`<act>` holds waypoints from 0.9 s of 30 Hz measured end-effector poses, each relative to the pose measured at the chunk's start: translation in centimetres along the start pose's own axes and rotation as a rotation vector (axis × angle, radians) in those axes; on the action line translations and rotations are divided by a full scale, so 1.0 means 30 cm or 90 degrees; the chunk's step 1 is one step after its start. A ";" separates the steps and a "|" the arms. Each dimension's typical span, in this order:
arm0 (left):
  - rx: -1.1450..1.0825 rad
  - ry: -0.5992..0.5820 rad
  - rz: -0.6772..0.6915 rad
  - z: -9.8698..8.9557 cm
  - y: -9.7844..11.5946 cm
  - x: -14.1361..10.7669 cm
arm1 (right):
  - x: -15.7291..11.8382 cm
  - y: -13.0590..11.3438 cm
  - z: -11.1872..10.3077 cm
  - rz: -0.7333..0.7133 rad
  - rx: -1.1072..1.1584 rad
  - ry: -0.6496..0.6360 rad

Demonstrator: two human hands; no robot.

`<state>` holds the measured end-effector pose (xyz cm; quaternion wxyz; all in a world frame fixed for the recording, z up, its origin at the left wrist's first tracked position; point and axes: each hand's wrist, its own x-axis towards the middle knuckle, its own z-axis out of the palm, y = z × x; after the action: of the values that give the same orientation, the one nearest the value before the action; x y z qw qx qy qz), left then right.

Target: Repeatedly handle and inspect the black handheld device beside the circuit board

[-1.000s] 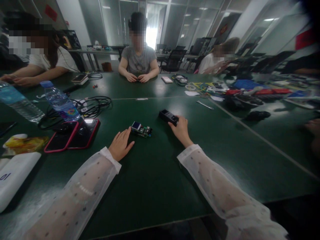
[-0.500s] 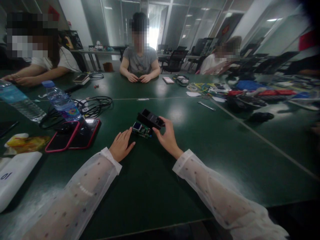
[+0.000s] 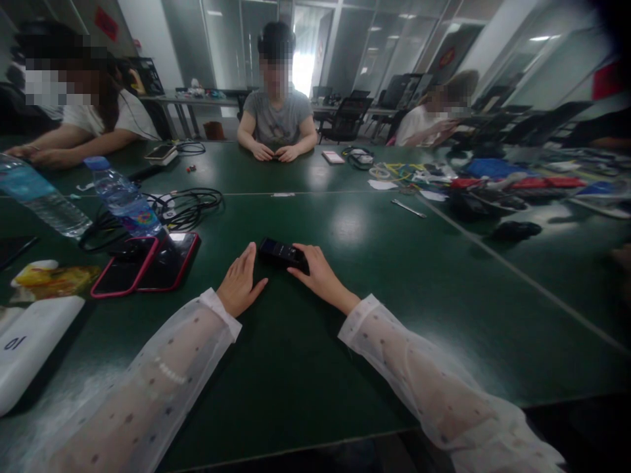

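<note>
In front of me on the green table (image 3: 315, 368) is a black plastic device cover (image 3: 279, 252), with a dark window at its left end. My right hand (image 3: 320, 276) pinches the cover's right end between thumb and fingers. Just left of the cover, my left hand (image 3: 241, 281) rests on its edge with fingers stretched out and thumb apart, holding nothing. The green circuit board is out of sight, apparently beneath the cover. I cannot tell how closely the two fit.
Left of my hands lie two red-edged phones (image 3: 167, 263), a blue-capped bottle (image 3: 123, 197), black cables (image 3: 197, 200) and a white power bank (image 3: 39, 348). A wrench (image 3: 408, 209) lies to the right, before a heap of cables and tools. A person (image 3: 279, 118) sits opposite.
My right hand has brought the black cover down and left over the circuit board, which no longer shows. My left hand's fingertips have lifted slightly away from the board's left end.
</note>
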<state>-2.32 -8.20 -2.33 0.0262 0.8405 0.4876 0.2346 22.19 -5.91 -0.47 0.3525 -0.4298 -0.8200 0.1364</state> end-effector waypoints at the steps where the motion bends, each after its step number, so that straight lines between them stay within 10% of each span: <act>1: -0.001 -0.007 0.002 -0.003 0.001 0.000 | 0.000 0.003 0.004 0.001 -0.001 -0.006; 27: -0.055 -0.003 0.019 -0.016 0.004 0.002 | 0.005 -0.016 -0.067 0.059 0.277 -0.143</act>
<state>-2.39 -8.30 -1.83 0.0603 0.8463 0.4643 0.2540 23.24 -6.24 1.30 0.3370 -0.3631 -0.7848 0.3724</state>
